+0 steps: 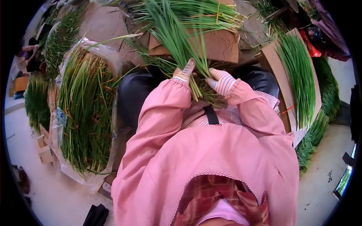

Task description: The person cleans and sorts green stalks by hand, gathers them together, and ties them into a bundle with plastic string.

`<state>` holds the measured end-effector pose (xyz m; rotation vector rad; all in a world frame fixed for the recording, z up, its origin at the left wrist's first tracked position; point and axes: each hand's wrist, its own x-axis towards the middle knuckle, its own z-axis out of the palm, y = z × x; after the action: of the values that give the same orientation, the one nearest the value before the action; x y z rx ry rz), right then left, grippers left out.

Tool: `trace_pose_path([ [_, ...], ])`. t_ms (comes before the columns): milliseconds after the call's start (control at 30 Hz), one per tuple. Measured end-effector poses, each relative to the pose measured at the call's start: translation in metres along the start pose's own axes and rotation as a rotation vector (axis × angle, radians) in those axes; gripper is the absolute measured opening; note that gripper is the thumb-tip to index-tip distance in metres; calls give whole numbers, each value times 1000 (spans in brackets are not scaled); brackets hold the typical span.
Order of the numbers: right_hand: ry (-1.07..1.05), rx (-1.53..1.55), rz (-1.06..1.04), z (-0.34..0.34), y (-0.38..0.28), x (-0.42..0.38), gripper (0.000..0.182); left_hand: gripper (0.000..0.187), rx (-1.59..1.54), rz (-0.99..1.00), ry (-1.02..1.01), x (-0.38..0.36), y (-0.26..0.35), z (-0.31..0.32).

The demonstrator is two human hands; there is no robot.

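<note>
Both my hands wear gloves and are in front of my lap. My left hand (184,71) is closed round a bunch of long green stalks (173,39), whose leaves fan up and left and whose pale ends point down. Striped at the cuff, my right hand (220,80) grips a few thinner green stalks (203,56) that cross beside that bunch. Loose brownish-green scraps (213,97) lie below the hands on my lap. Beyond them, a pile of tied green stalks (207,15) rests on a cardboard box (222,47).
At the left stands a plastic-lined crate (109,150) full of stalks. Trimmed green stalks (299,71) lie on a cardboard sheet (281,67) at the right, with more bundles (328,86) beyond. Another person's arm (31,48) shows at the far left.
</note>
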<state>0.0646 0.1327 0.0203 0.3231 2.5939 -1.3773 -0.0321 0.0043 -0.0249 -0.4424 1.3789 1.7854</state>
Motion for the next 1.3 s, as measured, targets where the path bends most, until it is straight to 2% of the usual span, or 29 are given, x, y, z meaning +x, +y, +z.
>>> trace_pose_path([
  [33, -79, -90, 30, -2, -15, -2, 22, 40, 17, -4, 9, 7, -2, -4],
  [100, -145, -269, 74, 2, -27, -3, 20, 42, -21, 7, -114, 20, -6, -12],
  [133, -142, -251, 75, 4, -27, -6, 20, 33, 41, 36, -46, 0, 3, -3],
  [167, -179, -203, 10, 7, -27, -8, 22, 33, 58, 33, -42, 3, 0, -6],
  [233, -209, -146, -57, 9, -23, -11, 24, 24, -316, -156, -176, 10, -5, -12],
  [267, -186, 150, -89, 10, -18, -12, 26, 18, -448, -139, -255, 8, -3, -16],
  [300, -162, 444, -123, 9, -13, -12, 28, 18, -440, -137, -250, 10, -4, -19],
  [333, -258, 639, 96, -3, -10, -11, 31, 21, -474, -110, -313, 10, -4, -22],
  [367, -264, 790, 312, -10, -6, -6, 32, 25, -508, -84, -377, 12, -4, -24],
  [500, 39, 704, 181, 4, -7, 7, 38, 27, -585, -137, -535, 8, -7, -20],
  [533, 74, 741, 175, 11, -6, 14, 37, 27, -577, -195, -442, 12, -8, -21],
  [567, 107, 778, 167, 15, -5, 21, 37, 27, -573, -195, -444, 14, -12, -22],
  [667, 79, 795, 108, 15, -3, 29, 33, 28, -447, -28, -426, 19, -15, -26],
  [767, 102, 776, 41, 19, 2, 34, 29, 30, -409, 58, -373, 18, -17, -25],
  [900, 78, 873, 149, 15, 2, 30, 24, 30, -534, -29, -388, 3, -5, -16],
  [967, 140, 1094, 204, 14, -3, 22, 17, 29, -624, 13, -243, 0, 3, -12],
  [1033, 165, 1272, 69, 16, -5, 19, 16, 26, -607, 24, -234, 2, 8, -13],
  [1167, 91, 1237, 70, 12, -2, 16, 19, 20, -550, -36, -249, -1, 20, -11],
  [1233, 54, 1200, 76, 2, 1, 9, 21, 16, -570, 96, -109, 3, 22, -7],
  [1300, -56, 1071, 99, -14, 3, -10, 19, 16, -603, 68, -92, 4, 33, -8],
])
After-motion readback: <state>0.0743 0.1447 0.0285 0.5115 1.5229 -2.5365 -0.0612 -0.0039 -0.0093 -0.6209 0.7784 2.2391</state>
